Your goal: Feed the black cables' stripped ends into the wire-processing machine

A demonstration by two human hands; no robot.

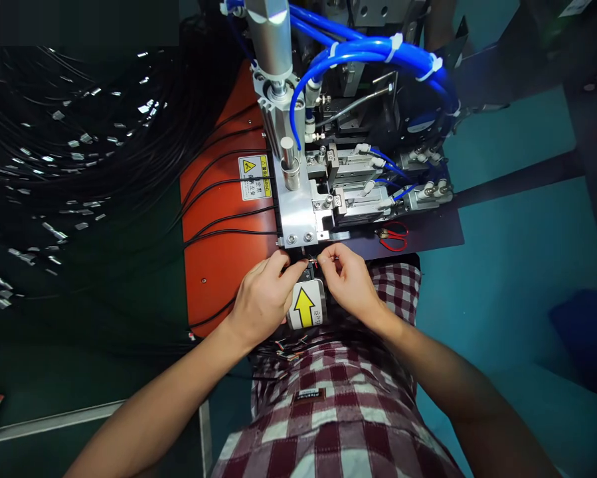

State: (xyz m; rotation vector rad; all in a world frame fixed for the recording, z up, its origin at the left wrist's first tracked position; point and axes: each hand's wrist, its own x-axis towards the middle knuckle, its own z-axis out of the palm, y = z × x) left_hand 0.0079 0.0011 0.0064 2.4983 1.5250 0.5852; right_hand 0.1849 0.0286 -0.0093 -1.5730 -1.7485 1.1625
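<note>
My left hand (263,299) is closed, thumb and forefinger pinched together at the front end of the machine's metal block (301,216). A black cable (213,318) runs across the orange plate and in under this hand; its end is hidden by the fingers. Facing it, my right hand (348,282) pinches thin wires (315,263), a red one among them, between thumb and forefinger. Both sets of fingertips are close together over a small black fixture (307,272). Just below them is a white label with a yellow arrow (304,305).
Several black cables (228,232) lie over the orange plate (203,265) into the machine. A big bundle of cables with shiny ends (79,153) spreads at left. Red-handled cutters (394,236) lie right of the block. Blue air hoses (368,50) arch above; loose wire ends (291,355) rest near the lap.
</note>
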